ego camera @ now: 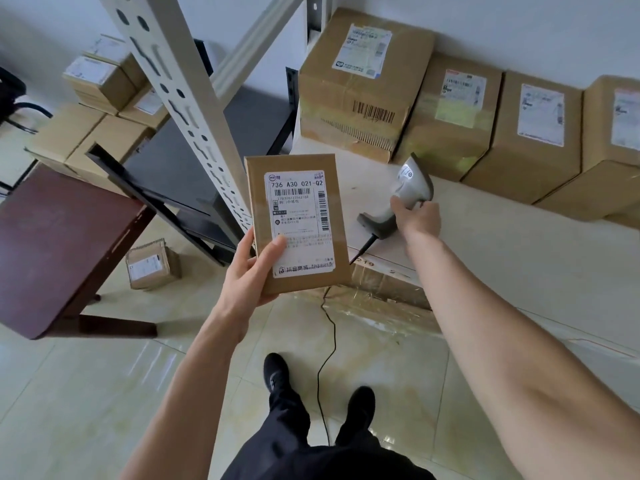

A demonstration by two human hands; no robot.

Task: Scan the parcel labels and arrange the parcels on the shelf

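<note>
Fingers (242, 249) of left hand (251, 271) curl behind the flat parcel (298, 223), thumb pressed on its label (299, 223); parcel held upright, label facing camera, in the air just left of the shelf (485, 244) edge. Right hand (417, 216) wraps round the scanner (403, 197) handle; scanner base looks to touch the shelf board, head pointing up and away, cable (327, 344) trailing to the floor. Four boxes (450, 112) stand in a row at the back of the shelf. Small box (152, 265) on floor by a brown counter (59, 244).
</note>
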